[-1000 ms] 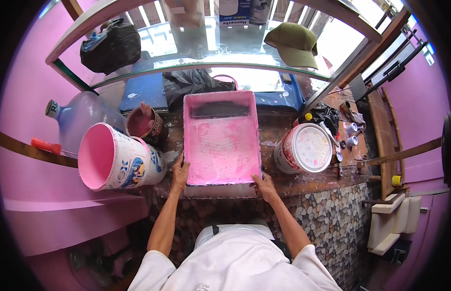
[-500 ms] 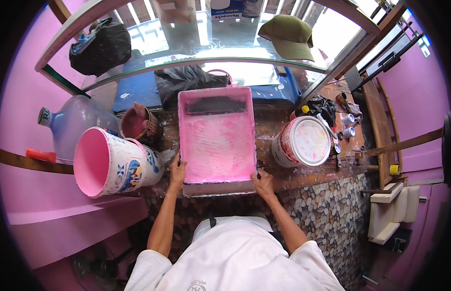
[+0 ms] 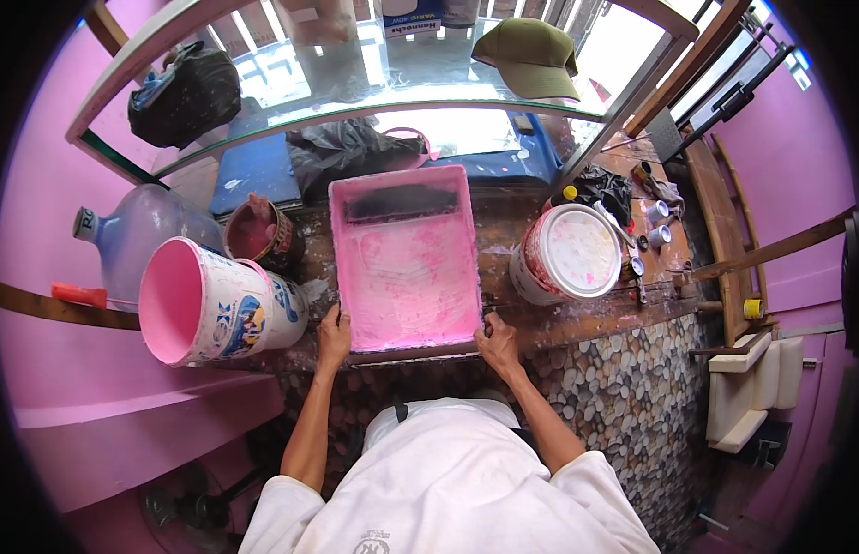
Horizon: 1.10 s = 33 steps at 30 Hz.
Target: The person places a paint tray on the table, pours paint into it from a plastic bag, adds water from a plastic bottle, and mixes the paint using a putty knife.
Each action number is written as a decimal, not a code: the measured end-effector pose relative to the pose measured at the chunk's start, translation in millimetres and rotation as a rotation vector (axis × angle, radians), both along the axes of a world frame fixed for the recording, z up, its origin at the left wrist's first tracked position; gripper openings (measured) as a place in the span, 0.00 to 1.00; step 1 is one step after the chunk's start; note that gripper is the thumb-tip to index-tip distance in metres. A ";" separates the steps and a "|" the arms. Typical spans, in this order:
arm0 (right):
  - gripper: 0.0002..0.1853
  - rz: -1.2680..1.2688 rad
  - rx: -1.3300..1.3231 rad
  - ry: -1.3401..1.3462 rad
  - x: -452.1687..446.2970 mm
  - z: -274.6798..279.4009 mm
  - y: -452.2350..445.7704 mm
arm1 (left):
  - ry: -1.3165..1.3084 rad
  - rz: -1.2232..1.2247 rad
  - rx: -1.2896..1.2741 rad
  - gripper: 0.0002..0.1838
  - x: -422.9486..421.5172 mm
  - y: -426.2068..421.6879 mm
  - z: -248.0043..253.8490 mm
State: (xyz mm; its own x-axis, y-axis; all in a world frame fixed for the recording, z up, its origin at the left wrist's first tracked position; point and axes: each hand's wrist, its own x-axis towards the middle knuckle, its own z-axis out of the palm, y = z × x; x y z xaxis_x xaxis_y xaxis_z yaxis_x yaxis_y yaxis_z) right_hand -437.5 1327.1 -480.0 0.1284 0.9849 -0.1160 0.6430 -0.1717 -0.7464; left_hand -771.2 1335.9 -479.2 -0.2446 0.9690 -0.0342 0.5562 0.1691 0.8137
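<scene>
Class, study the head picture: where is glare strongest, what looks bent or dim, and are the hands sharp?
Head view, top: glare is strongest around the glass shelf, whose front edge seems bowed by the wide lens; head view, lower left: the fan sits in dim shadow; head view, centre: left hand and right hand at the tray look fairly sharp.

The tray (image 3: 411,277) is streaky pink and black, the cap (image 3: 529,57) olive, the shirt (image 3: 438,480) white.
</scene>
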 end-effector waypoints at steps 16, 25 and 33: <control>0.14 0.205 0.043 -0.213 0.4 -2.8 -8.0 | 0.441 0.159 0.050 0.14 9.3 -3.3 0.0; 0.17 0.211 0.252 -0.282 24.4 58.0 -21.4 | 0.396 0.187 0.098 0.20 4.8 -9.1 -6.8; 0.09 0.115 0.566 -0.027 96.4 134.9 -9.2 | 0.294 0.578 0.013 0.23 0.6 -72.0 -28.5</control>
